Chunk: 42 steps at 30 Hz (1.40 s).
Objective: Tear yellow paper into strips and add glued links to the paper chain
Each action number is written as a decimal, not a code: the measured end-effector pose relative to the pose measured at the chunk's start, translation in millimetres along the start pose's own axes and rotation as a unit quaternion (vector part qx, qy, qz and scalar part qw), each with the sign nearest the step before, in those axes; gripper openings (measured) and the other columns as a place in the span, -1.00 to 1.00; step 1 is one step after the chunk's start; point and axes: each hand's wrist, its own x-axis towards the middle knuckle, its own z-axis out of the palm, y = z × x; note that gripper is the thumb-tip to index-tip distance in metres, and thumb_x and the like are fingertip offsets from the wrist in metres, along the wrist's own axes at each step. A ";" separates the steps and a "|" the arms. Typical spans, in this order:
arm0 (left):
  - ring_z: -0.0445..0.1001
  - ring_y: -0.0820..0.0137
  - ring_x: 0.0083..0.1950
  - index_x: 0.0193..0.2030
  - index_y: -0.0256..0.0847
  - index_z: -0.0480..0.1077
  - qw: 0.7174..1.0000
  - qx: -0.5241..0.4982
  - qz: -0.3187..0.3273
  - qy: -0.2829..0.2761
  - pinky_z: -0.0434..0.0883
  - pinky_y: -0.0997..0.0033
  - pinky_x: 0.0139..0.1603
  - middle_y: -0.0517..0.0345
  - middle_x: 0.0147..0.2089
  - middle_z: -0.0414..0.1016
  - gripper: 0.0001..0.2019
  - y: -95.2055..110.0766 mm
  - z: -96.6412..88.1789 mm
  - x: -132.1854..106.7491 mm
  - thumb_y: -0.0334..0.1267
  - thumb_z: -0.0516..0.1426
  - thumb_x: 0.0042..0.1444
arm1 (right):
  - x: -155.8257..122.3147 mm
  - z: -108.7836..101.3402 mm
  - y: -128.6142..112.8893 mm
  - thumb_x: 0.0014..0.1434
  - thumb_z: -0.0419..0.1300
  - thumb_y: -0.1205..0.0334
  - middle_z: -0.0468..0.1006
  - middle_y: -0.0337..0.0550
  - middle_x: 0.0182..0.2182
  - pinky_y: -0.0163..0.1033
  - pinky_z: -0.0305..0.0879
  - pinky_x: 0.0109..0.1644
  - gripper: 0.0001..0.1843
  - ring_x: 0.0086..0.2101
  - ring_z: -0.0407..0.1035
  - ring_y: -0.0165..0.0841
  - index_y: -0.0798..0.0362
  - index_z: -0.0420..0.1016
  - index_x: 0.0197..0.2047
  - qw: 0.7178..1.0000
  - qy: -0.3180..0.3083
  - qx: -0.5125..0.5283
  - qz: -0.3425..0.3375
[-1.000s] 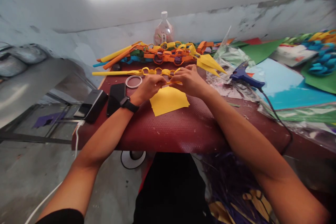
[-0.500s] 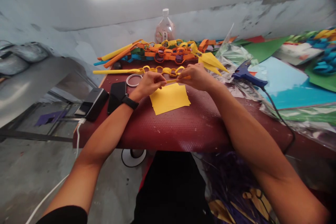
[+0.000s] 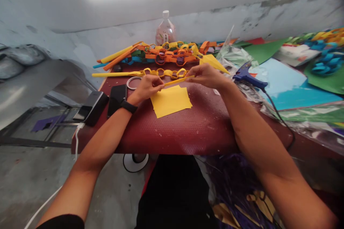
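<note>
Stretched between my hands is a narrow yellow paper strip. My left hand, with a black band at the wrist, pinches its left end. The other end sits in the closed fingers of my right hand. Just below the strip lies a small stack of yellow paper sheets on the dark red table. Behind my hands rests a yellow paper chain, joined at its left to a long yellow stick. A roll of tape lies left of my left hand.
Orange and multicoloured paper chains lie at the back before a plastic bottle. A blue glue gun with its cord rests at right, near blue sheets. Left are a phone and a black box.
My right hand has moved slightly away from my left, so more of the yellow strip shows between them. The whole view has shifted a little.
</note>
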 end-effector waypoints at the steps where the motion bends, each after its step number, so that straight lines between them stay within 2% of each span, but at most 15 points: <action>1: 0.54 0.51 -0.40 -0.29 -0.27 0.65 1.000 0.000 0.005 0.001 0.39 0.56 -0.41 0.07 -0.40 0.66 -0.90 0.0 1.7 0.1 -0.29 0.36 0.22 | 0.3 3.2 -1.9 0.00 0.60 -0.33 0.69 -0.13 -0.34 -0.17 0.36 -0.36 -0.48 -0.37 0.44 -0.32 -0.03 0.77 -0.31 1.000 0.004 0.022 -0.004; 5: 0.61 0.49 -0.38 -0.12 -0.30 0.68 0.998 -0.063 0.007 -0.004 0.51 0.54 -0.37 0.02 -0.32 0.70 -0.77 -2.0 12.6 1.8 -0.15 0.39 0.26 | 1.9 16.2 -10.7 0.02 0.63 -0.24 0.77 -0.05 -0.16 -0.14 0.54 -0.20 -0.53 -0.24 0.58 -0.26 -0.02 0.79 -0.25 0.995 0.015 0.099 -0.029; 8: 0.61 0.48 -0.39 -0.11 -0.30 0.68 0.994 -0.110 0.011 -0.001 0.60 0.51 -0.36 0.01 -0.27 0.68 -0.71 -3.4 18.9 2.5 -0.08 0.41 0.26 | 2.9 23.1 -15.3 0.04 0.64 -0.17 0.77 -0.04 -0.16 -0.10 0.57 -0.10 -0.59 -0.18 0.60 -0.22 -0.03 0.80 -0.25 0.993 0.028 0.104 -0.054; 12: 0.59 0.50 -0.42 -0.14 -0.29 0.67 0.992 -0.126 0.007 0.006 0.60 0.54 -0.41 0.04 -0.29 0.66 -0.66 -0.9 21.3 1.5 0.00 0.45 0.23 | 3.9 26.7 -17.4 0.07 0.63 -0.16 0.73 -0.08 -0.30 -0.13 0.50 -0.19 -0.61 -0.28 0.54 -0.28 -0.01 0.77 -0.35 0.992 0.046 0.083 -0.078; 17: 0.60 0.51 -0.43 -0.14 -0.31 0.67 0.986 -0.165 0.001 0.008 0.58 0.56 -0.41 0.06 -0.33 0.64 -0.61 5.5 24.0 1.2 0.05 0.45 0.24 | 4.7 29.7 -18.5 0.04 0.65 -0.17 0.68 -0.08 -0.33 -0.15 0.48 -0.24 -0.54 -0.30 0.53 -0.29 0.04 0.69 -0.40 0.989 0.062 0.101 -0.090; 21: 0.65 0.49 -0.41 -0.21 -0.31 0.65 0.984 -0.180 -0.005 0.001 0.60 0.55 -0.35 0.05 -0.36 0.65 -0.63 9.0 24.2 1.2 0.03 0.46 0.23 | 6.0 32.7 -18.3 0.00 0.68 -0.10 0.64 -0.16 -0.34 -0.20 0.49 -0.30 -0.52 -0.34 0.52 -0.35 0.02 0.59 -0.34 0.985 0.068 0.138 -0.075; 24: 0.65 0.48 -0.41 -0.21 -0.31 0.64 0.984 -0.180 -0.002 -0.004 0.59 0.56 -0.36 0.06 -0.37 0.64 -0.62 11.2 23.1 0.6 0.04 0.45 0.25 | 7.8 33.2 -16.9 -0.09 0.73 -0.02 0.57 -0.29 -0.38 -0.24 0.52 -0.32 -0.41 -0.36 0.53 -0.37 -0.04 0.44 -0.27 0.977 0.074 0.189 -0.067; 27: 0.64 0.48 -0.42 -0.22 -0.31 0.62 0.986 -0.168 -0.007 -0.008 0.58 0.55 -0.38 0.06 -0.38 0.64 -0.64 12.9 22.4 0.3 0.01 0.44 0.27 | 8.8 33.4 -16.8 -0.14 0.75 0.01 0.54 -0.34 -0.39 -0.26 0.54 -0.33 -0.35 -0.36 0.54 -0.37 -0.06 0.37 -0.27 0.973 0.073 0.210 -0.054; 32: 0.63 0.50 -0.41 -0.23 -0.29 0.58 0.985 -0.169 0.000 0.015 0.59 0.54 -0.35 0.07 -0.35 0.64 -0.70 17.1 22.7 1.0 -0.07 0.41 0.32 | 6.3 45.8 -24.0 -0.15 0.75 -0.02 0.63 -0.31 -0.34 -0.21 0.63 -0.21 -0.36 -0.33 0.58 -0.36 -0.06 0.53 -0.13 0.952 0.111 0.285 -0.019; 35: 0.62 0.50 -0.39 -0.24 -0.28 0.54 0.982 -0.182 0.002 0.039 0.62 0.49 -0.30 0.07 -0.33 0.63 -0.65 22.4 23.5 1.1 0.00 0.41 0.33 | 4.1 61.9 -32.0 -0.11 0.73 -0.10 0.69 -0.20 -0.29 -0.14 0.69 -0.11 -0.41 -0.29 0.61 -0.33 0.01 0.62 -0.16 0.938 0.075 0.339 0.017; 38: 0.61 0.50 -0.38 -0.24 -0.27 0.54 0.981 -0.189 -0.005 0.050 0.63 0.47 -0.29 0.05 -0.31 0.64 -0.58 27.0 24.3 0.2 0.09 0.44 0.28 | 3.6 74.4 -39.3 -0.14 0.74 -0.14 0.67 -0.16 -0.37 -0.18 0.66 -0.24 -0.43 -0.40 0.54 -0.38 0.07 0.67 -0.29 0.936 0.033 0.346 0.047; 42: 0.58 0.51 -0.40 -0.23 -0.27 0.54 0.978 -0.201 -0.017 0.045 0.60 0.48 -0.32 0.06 -0.30 0.65 -0.56 27.8 25.1 -0.9 0.12 0.45 0.26 | 6.4 73.7 -41.4 -0.20 0.74 -0.23 0.56 -0.25 -0.52 -0.26 0.52 -0.47 -0.38 -0.56 0.36 -0.48 0.07 0.63 -0.41 0.943 0.061 0.324 0.056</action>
